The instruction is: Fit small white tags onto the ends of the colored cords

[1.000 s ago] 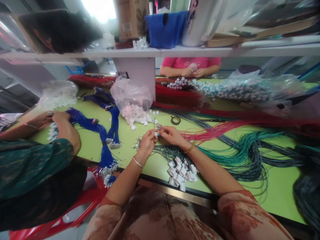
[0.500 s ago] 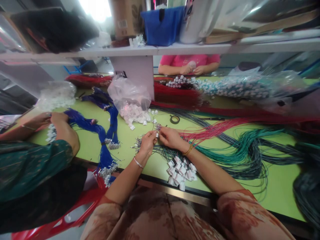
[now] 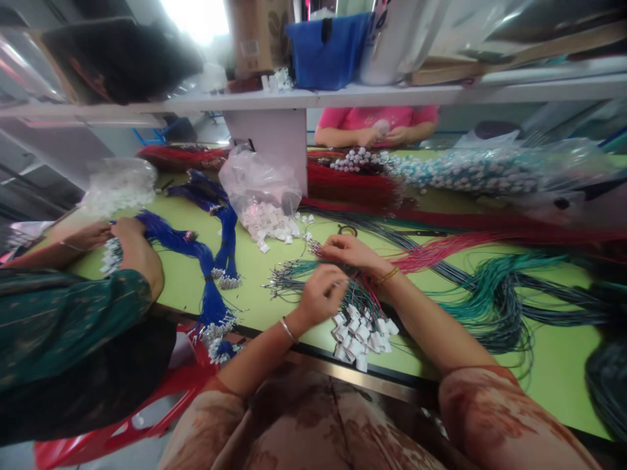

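Observation:
My left hand is closed, its fingers curled above the wires. Whatever it may pinch is too small and blurred to make out. Beyond it, my right hand grips a bundle of red wires, whose metal-tipped ends stick out past the fingertips. Green and black wires with metal tips fan out on the table to the left of my hands. Below my right wrist lies a cluster of white connectors on wire ends.
A plastic bag of white connectors lies open behind my hands, with loose ones beside it. Black tape and a dark-handled tool lie farther back. Blue wire bundles lie near a co-worker's hands at left. A shelf crosses above.
My left hand has drawn away from the right hand, toward me and to the right. A white connector seen between my hands no longer shows there. The view has shifted slightly.

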Demonstrator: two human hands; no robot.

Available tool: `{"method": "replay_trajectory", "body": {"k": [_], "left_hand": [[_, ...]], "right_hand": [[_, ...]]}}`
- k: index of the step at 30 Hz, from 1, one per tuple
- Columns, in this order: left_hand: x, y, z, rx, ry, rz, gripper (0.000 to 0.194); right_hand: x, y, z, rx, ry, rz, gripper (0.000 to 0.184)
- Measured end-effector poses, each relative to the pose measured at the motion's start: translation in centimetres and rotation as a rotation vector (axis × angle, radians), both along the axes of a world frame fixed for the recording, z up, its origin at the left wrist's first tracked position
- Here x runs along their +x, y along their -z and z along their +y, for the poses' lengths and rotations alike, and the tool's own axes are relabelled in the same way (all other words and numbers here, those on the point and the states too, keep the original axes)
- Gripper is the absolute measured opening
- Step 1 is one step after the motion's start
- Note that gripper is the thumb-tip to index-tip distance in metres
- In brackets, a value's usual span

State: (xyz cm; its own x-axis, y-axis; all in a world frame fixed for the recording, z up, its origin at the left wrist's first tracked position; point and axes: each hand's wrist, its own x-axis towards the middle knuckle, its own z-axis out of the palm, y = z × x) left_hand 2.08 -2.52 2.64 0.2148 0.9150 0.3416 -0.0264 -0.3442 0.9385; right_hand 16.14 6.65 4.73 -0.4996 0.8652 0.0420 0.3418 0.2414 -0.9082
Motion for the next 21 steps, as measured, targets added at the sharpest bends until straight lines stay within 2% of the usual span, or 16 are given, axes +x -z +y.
{"method": "replay_trajectory", "body": {"k": [2,3,5,7,8,10,13,15,17,19,21], "left_hand": [[1.4,-0.4,-1.6,0.135,0.357,0.171,0.016],[2.0,-0.4,-2.2,0.186,0.487,0.232,0.018],[2.6,-0.5,-2.8,0.266,0.607,0.313,0.021],[2.2,-0.4,-2.7,0.301,0.575,0.329,0.021],[1.5,-0.4,-2.3,0.294,0.516,0.313,0.02],[-0.7,-0.4,-0.8,0.222,0.29,0.234,0.016],[-5.4,-0.3,2.9,0.048,-0.275,0.176,0.009],[-8.6,0.1,5.7,-0.03,-0.585,0.373,0.01],[-11.1,0.7,7.9,-0.09,-0.704,0.674,0.017],[-12.4,1.6,9.1,-0.117,-0.709,0.866,0.022],[-12.9,2.4,9.5,-0.102,-0.692,0.957,0.023]], "right_hand": [[-0.9,-0.6,0.1,-0.028,-0.171,-0.084,0.022],[-1.7,-0.6,-0.1,-0.02,-0.262,-0.144,0.018],[-3.7,0.0,-1.0,0.041,-0.352,-0.282,0.012],[-5.3,1.1,-2.0,0.144,-0.273,-0.412,0.006],[-5.9,1.8,-2.5,0.203,-0.203,-0.457,0.003],[-6.5,3.0,-3.2,0.273,-0.152,-0.503,0.003],[-6.3,4.0,-3.7,0.331,-0.125,-0.509,0.011],[-6.1,4.0,-3.7,0.391,-0.135,-0.518,0.014],[-6.0,3.8,-3.8,0.453,-0.178,-0.546,0.015],[-6.0,3.5,-3.9,0.489,-0.201,-0.583,0.016],[-5.9,3.2,-3.9,0.504,-0.203,-0.597,0.017]]}}
